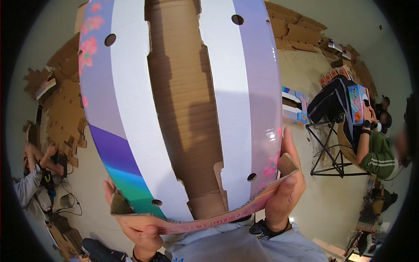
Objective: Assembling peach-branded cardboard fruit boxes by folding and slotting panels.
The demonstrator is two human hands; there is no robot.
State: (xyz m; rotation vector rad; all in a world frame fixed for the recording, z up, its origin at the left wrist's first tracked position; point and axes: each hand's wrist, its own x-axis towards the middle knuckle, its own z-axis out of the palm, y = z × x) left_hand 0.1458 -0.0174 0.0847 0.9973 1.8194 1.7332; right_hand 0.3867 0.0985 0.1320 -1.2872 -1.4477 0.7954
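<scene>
A large printed cardboard box (244, 87) fills the middle of the view, held up close to the camera. Its outside is white, lilac and purple with pink flowers and small round holes; bare brown cardboard shows between its two white flaps. My left hand (139, 233) grips the box's lower left corner, fingers curled under a pink bottom flap. My right hand (286, 187) grips the lower right corner, fingers up along the box's side and thumb on a brown tab. A dark watch sits on my right wrist.
Piles of flat brown cardboard (65, 109) lie on the floor at left and along the back. A person (373, 148) at right holds a similar box near a black folding stand (327, 148). Another person (35, 174) sits at far left.
</scene>
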